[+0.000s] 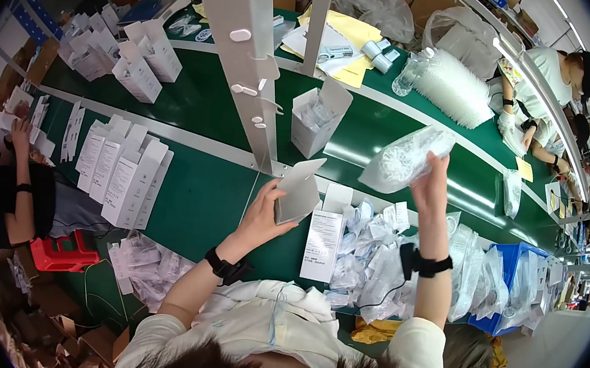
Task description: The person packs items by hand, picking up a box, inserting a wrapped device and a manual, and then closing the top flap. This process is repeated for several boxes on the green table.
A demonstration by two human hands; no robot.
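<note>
White carton (298,202) in the left hand (260,216), clear plastic bag (401,163) in the right hand (434,181).
Left fingers are clamped around the carton's side, holding it tilted above the green worktop (200,199) in front of the body; right fingers are clamped on the bag's right end, higher and farther right. Near the carton, a printed box (322,246) stands beside piled clear packets (370,253). Farther across stands an open box (313,125) with clear plastic inside; upright boxes (124,184) line up to the left.
</note>
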